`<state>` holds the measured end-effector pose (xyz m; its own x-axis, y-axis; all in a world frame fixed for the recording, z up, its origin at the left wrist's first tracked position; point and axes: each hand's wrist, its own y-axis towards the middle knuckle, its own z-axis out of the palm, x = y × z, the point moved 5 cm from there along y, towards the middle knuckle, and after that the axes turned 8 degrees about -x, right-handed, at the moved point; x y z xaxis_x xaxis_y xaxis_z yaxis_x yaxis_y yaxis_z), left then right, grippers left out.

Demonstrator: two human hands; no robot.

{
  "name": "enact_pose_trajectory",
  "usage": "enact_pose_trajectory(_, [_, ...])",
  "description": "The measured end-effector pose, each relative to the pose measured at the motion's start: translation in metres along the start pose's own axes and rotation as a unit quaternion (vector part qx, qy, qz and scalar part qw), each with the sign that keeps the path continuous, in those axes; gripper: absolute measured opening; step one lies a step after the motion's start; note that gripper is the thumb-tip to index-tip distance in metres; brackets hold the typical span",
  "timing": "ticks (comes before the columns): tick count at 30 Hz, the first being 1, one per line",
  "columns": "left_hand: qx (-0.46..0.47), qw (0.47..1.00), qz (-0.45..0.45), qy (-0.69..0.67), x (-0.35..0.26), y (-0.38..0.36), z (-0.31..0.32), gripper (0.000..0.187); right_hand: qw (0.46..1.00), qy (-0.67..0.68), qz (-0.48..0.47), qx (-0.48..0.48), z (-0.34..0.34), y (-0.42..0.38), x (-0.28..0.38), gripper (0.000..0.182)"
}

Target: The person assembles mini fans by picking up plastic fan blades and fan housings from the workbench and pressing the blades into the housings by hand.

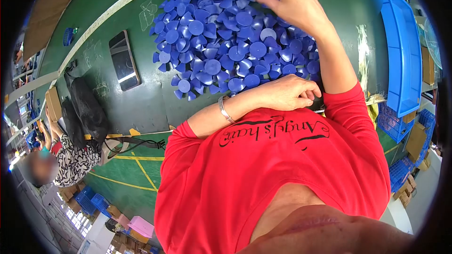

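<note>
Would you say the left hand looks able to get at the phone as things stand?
Probably yes: the left hand would likely need to swing outward, but the phone lies uncovered, left of the blue pieces, with bare table on its near side.

Phone (pixel 124 60) lies near a black bag (pixel 87 108). Person (pixel 77 157) in patterned top, left side. Pink box (pixel 141 226), lower left.

Workshop, heaped parts (pixel 212 67), plastic crates (pixel 400 49)
</note>
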<state>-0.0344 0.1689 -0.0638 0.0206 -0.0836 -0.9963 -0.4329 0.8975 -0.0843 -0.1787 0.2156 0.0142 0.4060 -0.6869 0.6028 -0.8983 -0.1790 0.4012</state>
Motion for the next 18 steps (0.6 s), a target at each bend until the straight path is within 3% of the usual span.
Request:
enact_pose_trajectory(1, [0.000,1.000,0.001,0.000,0.000,0.000,0.000,0.026,0.984,-0.114,-0.122,-0.054,-0.009,0.003,0.009,0.016])
enact_pose_trajectory(3, [-0.001,1.000,0.006,0.001,0.000,0.000,0.000,0.026,0.984,-0.144,-0.106,-0.006,0.000,0.002,-0.006,0.024])
enact_pose_trajectory(9, [0.001,1.000,0.002,-0.010,0.001,0.001,0.000,0.025,0.975,-0.206,-0.088,0.004,0.010,0.002,-0.017,0.027])
enact_pose_trajectory(12, [-0.004,1.000,0.009,-0.007,0.000,-0.001,0.000,0.025,0.966,-0.209,-0.151,-0.001,0.002,0.003,-0.016,0.019])
enact_pose_trajectory(15, [-0.004,1.000,0.020,0.009,-0.001,0.001,-0.001,0.025,0.981,-0.138,-0.113,0.071,-0.001,0.005,-0.025,0.020])
enact_pose_trajectory(16, [-0.002,1.000,0.023,0.017,-0.001,0.001,-0.001,0.025,0.984,-0.112,-0.130,0.042,-0.001,0.006,-0.031,0.019])
enact_pose_trajectory(18, [0.001,1.000,0.010,0.003,0.000,0.001,0.000,0.026,0.989,-0.071,-0.100,0.077,-0.005,0.005,-0.038,0.025])
